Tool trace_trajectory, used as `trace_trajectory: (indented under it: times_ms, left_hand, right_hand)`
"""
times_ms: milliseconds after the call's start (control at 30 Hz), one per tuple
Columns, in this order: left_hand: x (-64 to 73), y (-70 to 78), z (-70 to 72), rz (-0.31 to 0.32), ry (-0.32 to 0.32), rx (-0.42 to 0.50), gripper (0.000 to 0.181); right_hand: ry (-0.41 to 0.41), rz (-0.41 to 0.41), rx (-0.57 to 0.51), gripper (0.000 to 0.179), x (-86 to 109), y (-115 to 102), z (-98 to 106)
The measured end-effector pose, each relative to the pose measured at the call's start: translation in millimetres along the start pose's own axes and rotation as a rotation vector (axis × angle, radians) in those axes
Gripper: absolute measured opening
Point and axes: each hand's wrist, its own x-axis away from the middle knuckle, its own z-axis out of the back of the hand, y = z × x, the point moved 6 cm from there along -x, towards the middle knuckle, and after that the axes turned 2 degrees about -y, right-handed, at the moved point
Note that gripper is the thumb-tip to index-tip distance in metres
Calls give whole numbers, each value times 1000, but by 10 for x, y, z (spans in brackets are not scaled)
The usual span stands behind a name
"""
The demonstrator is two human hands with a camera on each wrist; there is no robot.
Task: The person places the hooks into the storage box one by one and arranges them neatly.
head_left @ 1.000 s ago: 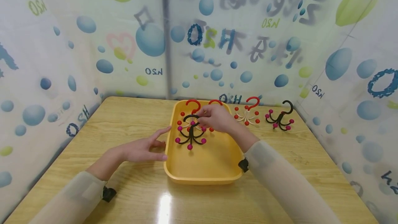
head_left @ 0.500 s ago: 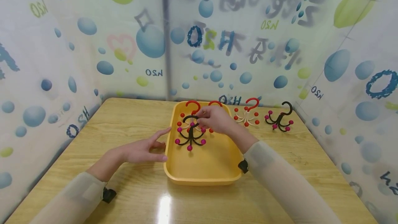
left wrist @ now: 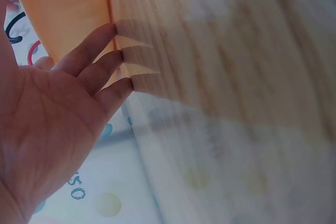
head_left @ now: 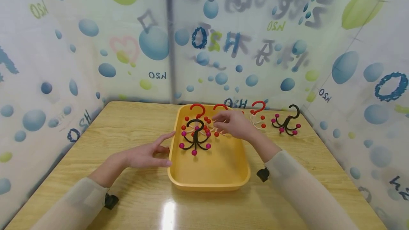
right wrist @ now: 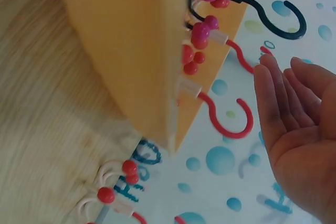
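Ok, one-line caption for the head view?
Left hand steadies yellow tray of hooks; open right hand hovers above.

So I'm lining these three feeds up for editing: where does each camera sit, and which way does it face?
Head: worn on the head, looking forward and down at the wooden table, the yellow tray, both forearms, the left hand and the right hand.
Left wrist: at the left wrist, looking along the open palm, whose fingers touch the tray's side.
Right wrist: at the right wrist, looking past the open right hand at the tray and the red hooks.
All three views show the yellow tray.
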Motion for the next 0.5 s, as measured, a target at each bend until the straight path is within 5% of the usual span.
trace_trajectory:
  times_ms: [500]
  left_hand:
    - [-19, -30, -6, 23, 6, -8, 107]
  right_hand:
    - [169, -85, -65, 32, 659, 661, 469]
